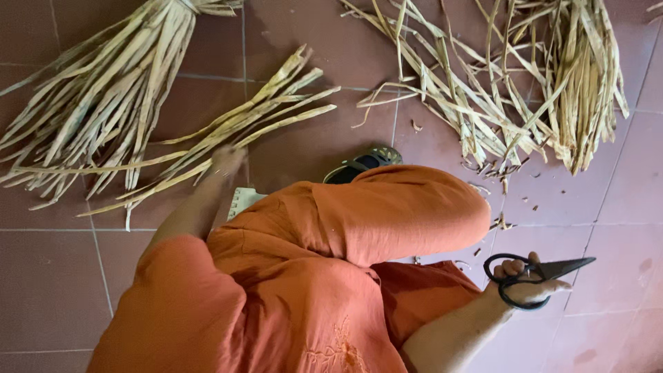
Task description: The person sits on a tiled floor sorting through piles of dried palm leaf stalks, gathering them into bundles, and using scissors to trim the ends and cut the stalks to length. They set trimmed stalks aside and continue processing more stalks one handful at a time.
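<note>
My left hand (226, 160) rests on a small bundle of dried leaf strips (242, 124), a bigger pile (103, 97) left of it. My right hand (528, 283) holds scissors (545, 273) near my knee (414, 207), loose strips (497, 90) beyond.

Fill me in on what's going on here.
A person in orange clothes sits on a reddish tiled floor. The left hand reaches onto a small bunch of dried leaf strips. The right hand holds black scissors, blades closed, away from the strips. A larger bundle lies at the left, and a loose pile with trimmings at the right.
</note>
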Tool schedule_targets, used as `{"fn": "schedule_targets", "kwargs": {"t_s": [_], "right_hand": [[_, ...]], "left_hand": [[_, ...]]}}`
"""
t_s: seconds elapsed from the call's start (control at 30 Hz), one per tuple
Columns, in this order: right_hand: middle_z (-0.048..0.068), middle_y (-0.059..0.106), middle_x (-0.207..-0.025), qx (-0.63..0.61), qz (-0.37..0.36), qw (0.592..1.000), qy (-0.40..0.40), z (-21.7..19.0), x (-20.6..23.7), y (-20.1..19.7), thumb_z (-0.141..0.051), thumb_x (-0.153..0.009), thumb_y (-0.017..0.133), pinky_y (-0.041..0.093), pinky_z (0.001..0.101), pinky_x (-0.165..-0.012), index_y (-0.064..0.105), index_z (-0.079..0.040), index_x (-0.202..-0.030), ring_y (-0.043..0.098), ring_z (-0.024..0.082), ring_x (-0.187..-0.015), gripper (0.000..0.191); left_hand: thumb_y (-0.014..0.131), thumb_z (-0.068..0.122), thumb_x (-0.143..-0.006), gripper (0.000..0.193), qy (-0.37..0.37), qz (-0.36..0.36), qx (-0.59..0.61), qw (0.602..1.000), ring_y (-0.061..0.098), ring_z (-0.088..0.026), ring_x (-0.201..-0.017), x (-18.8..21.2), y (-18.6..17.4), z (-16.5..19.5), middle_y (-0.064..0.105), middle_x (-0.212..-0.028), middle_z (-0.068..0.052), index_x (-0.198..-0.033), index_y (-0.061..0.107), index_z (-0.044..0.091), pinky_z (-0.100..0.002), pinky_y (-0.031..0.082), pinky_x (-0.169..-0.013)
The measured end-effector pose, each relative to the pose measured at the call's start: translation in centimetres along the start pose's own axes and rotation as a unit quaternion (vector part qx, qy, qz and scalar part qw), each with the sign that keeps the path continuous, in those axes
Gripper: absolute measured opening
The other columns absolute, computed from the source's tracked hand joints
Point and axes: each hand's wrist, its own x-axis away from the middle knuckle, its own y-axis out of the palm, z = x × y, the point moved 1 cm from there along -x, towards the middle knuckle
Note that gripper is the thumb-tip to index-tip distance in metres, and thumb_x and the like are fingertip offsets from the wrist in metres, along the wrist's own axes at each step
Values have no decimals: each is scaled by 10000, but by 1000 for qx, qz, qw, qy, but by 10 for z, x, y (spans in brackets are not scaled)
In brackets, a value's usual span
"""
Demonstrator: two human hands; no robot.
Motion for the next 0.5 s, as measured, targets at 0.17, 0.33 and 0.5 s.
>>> {"fn": "schedule_targets", "kwargs": {"t_s": [0.17, 0.33, 0.5], "right_hand": [[-7, 424, -623, 0, -23, 1000, -2, 4, 2, 2, -934, -878, 350, 210, 269, -440, 606, 0, -1191, 344, 121, -484, 1017], [14, 422, -618, 20, -34, 999, -21, -2, 15, 8, -922, -892, 390, 224, 288, -430, 599, 10, -1203, 353, 140, -489, 1004], [39, 460, -633, 24, -13, 999, -19, -9, 31, 16, -893, -905, 431, 270, 305, -446, 591, 19, -1220, 401, 162, -514, 978]], "left_hand": [[620, 152, -965, 201, 287, -7, -281, 916, 621, -300, -1208, -21, 51, 68, 680, -1251, -167, -1104, 762, 119, -441, 547, -1043], [648, 221, -931, 302, 316, -41, -556, 768, 217, -367, -1484, -14, 99, 138, 243, -1614, -102, -1223, 724, 229, -646, 260, -1147], [665, 214, -914, 603, 272, -74, -636, 719, 241, -353, -1482, -18, 133, 168, 278, -1604, -64, -1493, 504, 256, -634, 247, -1185]]}}
